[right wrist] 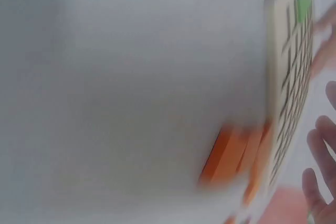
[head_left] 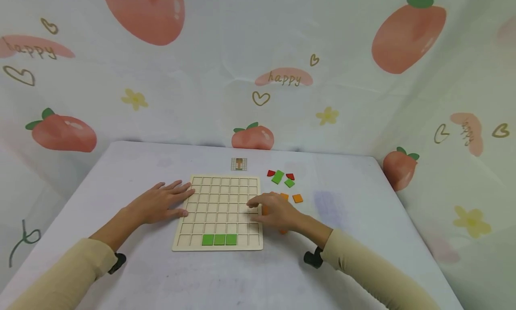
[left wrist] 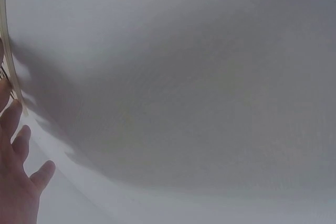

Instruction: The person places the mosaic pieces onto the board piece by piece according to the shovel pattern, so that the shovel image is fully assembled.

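A pale wooden grid board lies flat on the table. Three green square tiles sit side by side in its nearest row. My left hand lies with spread fingers at the board's left edge, its fingertips touching the rim. Over the right edge hovers my right hand, thumb and fingers apart, with no piece visible between them. Several orange pieces lie right of the board, blurred in the right wrist view and partly hidden by that hand in the head view.
Beyond the right hand lie an orange square, green pieces and two red pieces. A small picture card lies behind the board. A fruit-printed cloth hangs behind the white table.
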A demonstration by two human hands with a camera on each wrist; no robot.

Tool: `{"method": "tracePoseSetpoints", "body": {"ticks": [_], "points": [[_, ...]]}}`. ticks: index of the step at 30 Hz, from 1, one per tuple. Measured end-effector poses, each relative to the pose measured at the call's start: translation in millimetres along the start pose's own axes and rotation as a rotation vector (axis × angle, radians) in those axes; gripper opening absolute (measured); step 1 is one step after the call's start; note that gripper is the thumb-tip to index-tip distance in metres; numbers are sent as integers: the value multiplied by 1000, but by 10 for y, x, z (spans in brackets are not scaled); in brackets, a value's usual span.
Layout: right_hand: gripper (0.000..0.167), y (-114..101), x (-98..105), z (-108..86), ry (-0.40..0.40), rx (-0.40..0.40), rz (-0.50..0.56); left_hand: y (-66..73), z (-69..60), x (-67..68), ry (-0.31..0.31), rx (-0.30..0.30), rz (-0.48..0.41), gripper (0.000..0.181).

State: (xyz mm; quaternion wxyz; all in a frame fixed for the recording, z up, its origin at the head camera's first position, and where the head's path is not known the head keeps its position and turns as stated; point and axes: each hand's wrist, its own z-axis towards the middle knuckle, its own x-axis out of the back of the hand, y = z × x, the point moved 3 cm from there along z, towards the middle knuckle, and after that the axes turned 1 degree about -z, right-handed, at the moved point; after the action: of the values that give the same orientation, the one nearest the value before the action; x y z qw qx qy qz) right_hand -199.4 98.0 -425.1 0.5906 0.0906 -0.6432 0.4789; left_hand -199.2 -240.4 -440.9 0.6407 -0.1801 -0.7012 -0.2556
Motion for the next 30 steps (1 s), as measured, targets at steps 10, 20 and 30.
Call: {"method": "tracePoseSetpoints", "body": {"ticks": [10, 20, 30], "points": [[37, 532, 379, -337, 107, -133, -41, -3, 1, -2, 1, 0, -2, 72], [45, 983, 514, -646, 124, -266, -85, 7, -2, 23, -1, 2, 7, 72], [41, 1130, 469, -694, 144, -246, -69, 16, -1, 28, -6, 1, 9, 72]]}}
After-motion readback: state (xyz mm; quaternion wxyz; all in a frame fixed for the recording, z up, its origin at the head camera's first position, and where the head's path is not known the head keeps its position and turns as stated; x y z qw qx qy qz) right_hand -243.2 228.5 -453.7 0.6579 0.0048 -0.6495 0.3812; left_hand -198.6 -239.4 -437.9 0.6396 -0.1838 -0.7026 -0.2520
